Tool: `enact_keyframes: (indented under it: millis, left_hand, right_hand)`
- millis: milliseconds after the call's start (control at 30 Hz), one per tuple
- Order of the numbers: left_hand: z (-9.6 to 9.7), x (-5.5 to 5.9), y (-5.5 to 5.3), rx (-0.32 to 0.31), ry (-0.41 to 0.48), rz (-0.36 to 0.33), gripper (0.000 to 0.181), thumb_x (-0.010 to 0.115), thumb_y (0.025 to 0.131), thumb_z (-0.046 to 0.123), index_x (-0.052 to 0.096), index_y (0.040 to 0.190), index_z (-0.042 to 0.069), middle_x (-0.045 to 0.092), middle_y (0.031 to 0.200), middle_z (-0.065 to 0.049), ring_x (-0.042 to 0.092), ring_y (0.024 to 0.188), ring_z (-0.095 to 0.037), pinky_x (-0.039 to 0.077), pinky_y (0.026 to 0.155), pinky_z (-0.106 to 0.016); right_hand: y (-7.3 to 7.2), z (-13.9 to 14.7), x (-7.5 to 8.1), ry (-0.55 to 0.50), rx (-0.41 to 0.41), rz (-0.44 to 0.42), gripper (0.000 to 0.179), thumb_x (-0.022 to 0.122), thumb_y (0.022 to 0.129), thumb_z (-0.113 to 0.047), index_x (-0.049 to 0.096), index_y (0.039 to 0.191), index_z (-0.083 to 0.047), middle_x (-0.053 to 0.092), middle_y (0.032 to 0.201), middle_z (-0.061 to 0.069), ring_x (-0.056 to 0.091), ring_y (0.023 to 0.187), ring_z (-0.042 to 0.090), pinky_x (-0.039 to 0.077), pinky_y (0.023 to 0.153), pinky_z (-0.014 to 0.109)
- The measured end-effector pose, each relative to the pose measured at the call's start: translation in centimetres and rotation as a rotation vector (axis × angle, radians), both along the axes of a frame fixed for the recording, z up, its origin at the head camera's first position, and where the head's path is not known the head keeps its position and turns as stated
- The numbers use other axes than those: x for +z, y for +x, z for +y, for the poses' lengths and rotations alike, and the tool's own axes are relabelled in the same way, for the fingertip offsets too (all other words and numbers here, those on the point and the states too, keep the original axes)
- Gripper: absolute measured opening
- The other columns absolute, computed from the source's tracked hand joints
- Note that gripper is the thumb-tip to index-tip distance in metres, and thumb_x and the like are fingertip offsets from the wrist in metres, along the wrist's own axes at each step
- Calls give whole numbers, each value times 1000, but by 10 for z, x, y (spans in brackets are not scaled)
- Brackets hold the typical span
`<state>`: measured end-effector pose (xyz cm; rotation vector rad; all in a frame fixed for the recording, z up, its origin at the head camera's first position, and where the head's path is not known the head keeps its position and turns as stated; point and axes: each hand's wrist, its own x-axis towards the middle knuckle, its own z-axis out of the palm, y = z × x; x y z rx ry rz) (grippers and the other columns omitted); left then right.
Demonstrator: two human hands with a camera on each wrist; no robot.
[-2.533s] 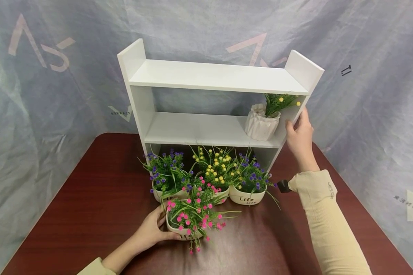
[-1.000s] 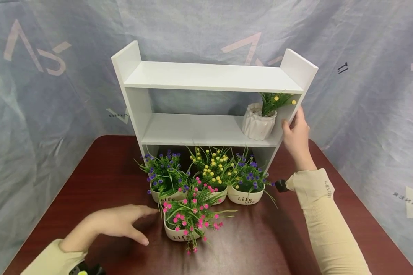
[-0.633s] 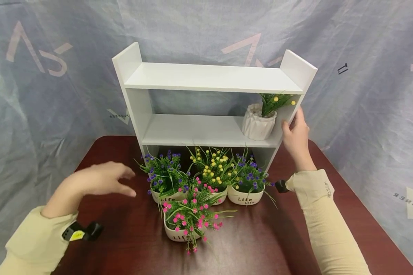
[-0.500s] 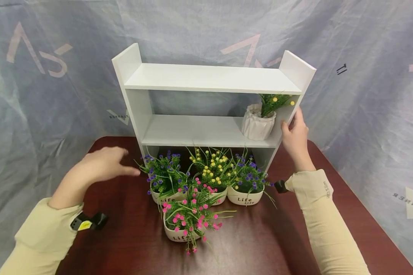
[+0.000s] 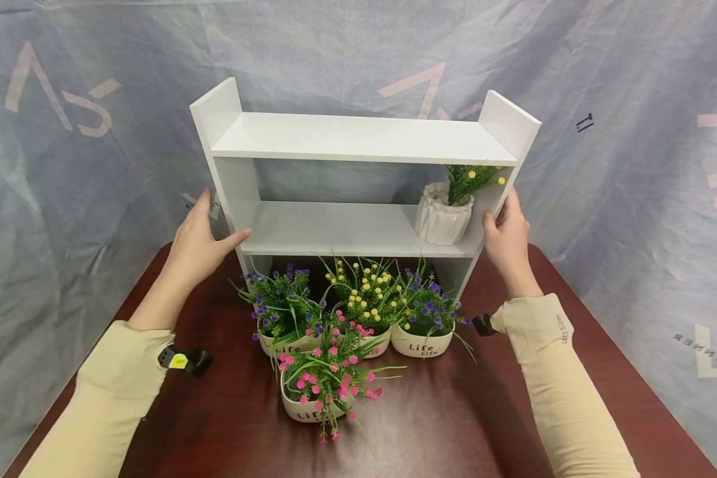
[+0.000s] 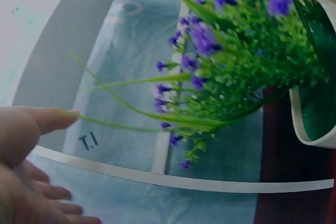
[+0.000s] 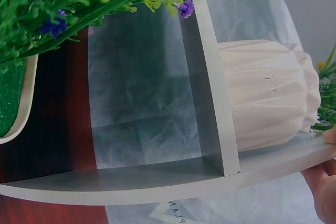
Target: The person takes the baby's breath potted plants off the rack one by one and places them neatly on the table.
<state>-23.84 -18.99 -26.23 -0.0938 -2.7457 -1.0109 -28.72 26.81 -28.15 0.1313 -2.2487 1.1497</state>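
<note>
A white shelf [image 5: 358,138] stands on the table with a ribbed white pot [image 5: 443,216] on its middle board. My left hand [image 5: 196,242] is at the shelf's left side panel, thumb reaching past its front edge and straight fingers along the outside; in the left wrist view thumb and fingers are spread on either side of the edge. My right hand [image 5: 509,236] grips the right side panel between thumb and fingers. In front, a cream planter of pink flowers [image 5: 311,406] stands before planters of purple [image 5: 287,345], yellow [image 5: 378,345] and purple flowers [image 5: 423,344].
The dark red table [image 5: 418,425] reaches to a grey printed cloth [image 5: 334,53] hung behind and at both sides. Grass blades from the left purple plant [image 6: 226,61] stick out near the left thumb. The planters crowd the shelf's lower opening.
My left hand has let go of the pink-flower planter, drawn back left, then risen to the shelf's left side panel. My right hand has stayed on the right panel.
</note>
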Motion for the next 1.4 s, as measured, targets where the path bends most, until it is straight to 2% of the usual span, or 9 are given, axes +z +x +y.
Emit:
enact_keyframes:
  millis: [133, 367, 633, 933, 1233, 1400]
  left_hand:
    - [0, -7, -4, 0, 105, 103, 96, 62, 94, 37, -5, 157, 11, 9, 163, -16, 14, 148, -41, 22, 115, -66]
    - [3, -22, -13, -66, 225, 285, 90, 66, 92, 22, 4, 158, 22, 21, 161, -12, 25, 147, -35, 34, 112, -61]
    - [3, -36, -24, -83, 320, 419, 82, 64, 92, 6, 18, 157, 26, 33, 157, -11, 35, 143, -33, 40, 110, -57]
    - [0, -48, -33, -95, 360, 449, 81, 62, 93, 4, 19, 156, 31, 29, 159, -4, 37, 142, -31, 41, 109, -56]
    - [-1, -60, -40, -107, 361, 409, 79, 58, 95, 6, 15, 157, 31, 40, 151, -14, 46, 135, -35, 49, 96, -59]
    - [0, -65, -44, -91, 362, 448, 76, 57, 95, 3, 19, 156, 30, 46, 146, -19, 49, 131, -38, 51, 94, -60]
  right_hand:
    - [0, 0, 0, 5, 5, 6, 54, 45, 98, -4, 34, 149, -15, 51, 139, 26, 55, 123, 45, 51, 96, 59]
    - [-1, 0, -1, 2, 8, 7, 53, 45, 98, -3, 34, 149, -12, 50, 140, 26, 51, 127, 43, 49, 100, 57]
    - [1, -1, 1, 12, -4, 0, 55, 46, 98, -4, 33, 150, -15, 50, 140, 26, 53, 125, 44, 50, 99, 58]
    - [1, -2, -1, 1, -18, -17, 55, 46, 99, -7, 33, 150, -19, 51, 141, 23, 54, 125, 42, 50, 98, 58]
    - [-1, -2, -1, -62, 19, -23, 58, 45, 98, -5, 33, 151, -25, 50, 143, 20, 53, 128, 38, 50, 100, 56]
    - [-1, -1, 0, -67, 15, -15, 54, 46, 97, -6, 38, 148, -23, 53, 140, 20, 55, 126, 37, 50, 100, 56]
